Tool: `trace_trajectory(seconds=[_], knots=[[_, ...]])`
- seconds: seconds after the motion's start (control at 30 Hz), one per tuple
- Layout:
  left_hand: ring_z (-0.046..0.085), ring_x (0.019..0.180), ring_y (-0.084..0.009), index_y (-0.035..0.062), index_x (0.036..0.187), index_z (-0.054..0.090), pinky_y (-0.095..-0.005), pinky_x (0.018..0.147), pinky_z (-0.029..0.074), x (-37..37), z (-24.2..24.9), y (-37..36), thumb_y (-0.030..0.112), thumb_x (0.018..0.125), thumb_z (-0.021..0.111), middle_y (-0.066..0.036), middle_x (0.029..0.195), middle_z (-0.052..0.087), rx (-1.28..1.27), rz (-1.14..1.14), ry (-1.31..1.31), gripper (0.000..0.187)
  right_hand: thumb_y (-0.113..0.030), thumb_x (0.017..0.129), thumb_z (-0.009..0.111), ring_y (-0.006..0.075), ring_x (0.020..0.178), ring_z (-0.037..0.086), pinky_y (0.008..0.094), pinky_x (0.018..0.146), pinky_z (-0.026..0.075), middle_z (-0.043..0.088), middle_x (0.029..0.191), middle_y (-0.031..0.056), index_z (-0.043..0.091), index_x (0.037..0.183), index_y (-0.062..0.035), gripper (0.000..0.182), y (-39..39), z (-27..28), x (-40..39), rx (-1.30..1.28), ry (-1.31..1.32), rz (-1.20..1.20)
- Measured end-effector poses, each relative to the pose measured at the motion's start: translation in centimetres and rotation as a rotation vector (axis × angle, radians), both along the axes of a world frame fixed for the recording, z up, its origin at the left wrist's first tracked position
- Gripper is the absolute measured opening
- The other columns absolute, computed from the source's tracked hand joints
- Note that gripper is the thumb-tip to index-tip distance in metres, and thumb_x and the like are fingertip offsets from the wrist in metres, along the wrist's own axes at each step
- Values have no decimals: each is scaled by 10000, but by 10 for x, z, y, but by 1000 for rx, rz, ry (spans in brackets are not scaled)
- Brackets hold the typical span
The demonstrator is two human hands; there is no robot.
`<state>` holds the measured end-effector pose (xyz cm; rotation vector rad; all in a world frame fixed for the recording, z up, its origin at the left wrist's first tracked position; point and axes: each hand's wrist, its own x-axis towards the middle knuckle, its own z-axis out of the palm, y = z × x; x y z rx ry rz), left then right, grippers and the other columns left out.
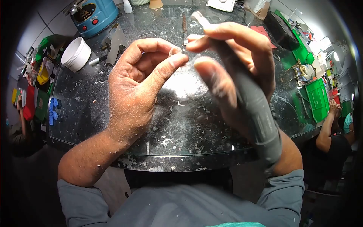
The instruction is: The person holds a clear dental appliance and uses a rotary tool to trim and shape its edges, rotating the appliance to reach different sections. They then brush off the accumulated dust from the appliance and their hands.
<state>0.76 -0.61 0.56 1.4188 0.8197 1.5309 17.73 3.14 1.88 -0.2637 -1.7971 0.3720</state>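
Both hands are reaching over the black bench (92, 123), the left hand (133, 83) sitting towards 10 o'clock and the right hand (261, 56) towards 2. The left is pressing thumb and forefinger together on a small translucent piece (174, 50), its other fingers curling in behind; the piece is sitting near 12 o'clock, and the fingertips are hiding most of its shape. The right is wrapping its fingers round a dark handpiece (251, 96), whose body is running from 4 o'clock up towards 12, while the thumb is standing apart from the forefinger. Blur is covering this hand, and the working tip is not showing clearly, so whether it is touching the piece I cannot tell. Pale dust (166, 142) is coating the left hand and lying over the bench. At 10 o'clock a white tub (76, 55) is standing near a marker (98, 60). For good control, the left pinch should probably be holding firmly without squeezing, its fingertips clear of the tip; bracing the right thumb against the left would likely be steadying the handpiece, and light contact would be sparing so small a piece.
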Motion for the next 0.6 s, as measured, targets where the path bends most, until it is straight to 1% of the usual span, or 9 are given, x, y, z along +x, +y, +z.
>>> trace_trajectory(seconds=[0.03,0.1,0.17,0.27,0.3,0.4,0.47,0.57,0.6], knots=[[629,941,-138,-3,1106,542,-280,878,476,3,3,-1,66,895,631,-99,995,662,-30,26,-20,239,-14,859,658,201,942,658,311,825,537,621,1022,123,515,1155,32,332,8,-1,2,21,-18,-6],[635,909,-140,-7,1105,544,-281,858,482,0,4,-2,66,889,639,-102,969,670,-69,-14,-11,247,7,860,647,193,945,658,299,824,536,642,1018,123,522,1174,23,339,11,-3,5,35,-39,-19],[647,829,-135,-11,1112,541,-274,808,490,1,3,-2,75,870,662,-103,887,690,-115,-62,-34,284,36,854,637,189,939,658,287,827,533,669,997,136,536,1175,0,338,7,-2,4,-251,-41,128],[647,813,-131,-12,1144,521,-275,789,492,-3,3,-1,75,862,672,-100,872,694,-129,-89,13,331,60,827,640,187,947,652,285,839,527,667,975,148,547,1182,-1,371,10,-1,10,-386,-75,197],[652,805,-131,-13,1182,490,-276,781,496,-3,4,-1,77,856,679,-95,860,697,-129,-80,33,388,10,778,722,124,889,635,265,819,528,617,935,54,617,1086,-29,328,9,0,8,-510,8,252],[656,824,-134,-17,1197,470,-274,783,497,-7,4,1,76,854,681,-104,872,698,-103,-104,44,414,14,799,694,127,873,637,261,799,526,621,927,58,594,1103,-17,321,7,0,6,-549,14,224],[663,850,-150,-24,1221,452,-286,832,492,-7,7,0,78,856,679,-108,873,698,-130,-121,56,442,17,814,674,129,863,638,258,786,525,623,921,60,579,1115,-9,317,7,1,7,-547,17,190],[661,914,-178,-45,1226,474,-325,907,479,-6,7,2,122,883,641,-135,941,691,-115,-79,55,417,21,836,646,132,848,639,255,767,523,626,912,63,556,1132,4,310,5,1,7,-563,59,134],[655,953,-194,-56,1223,492,-344,934,469,-9,6,5,146,894,613,-154,988,680,-131,-131,22,404,28,837,644,119,863,630,256,777,516,639,921,72,557,1135,-2,312,4,1,8,-614,129,161]])
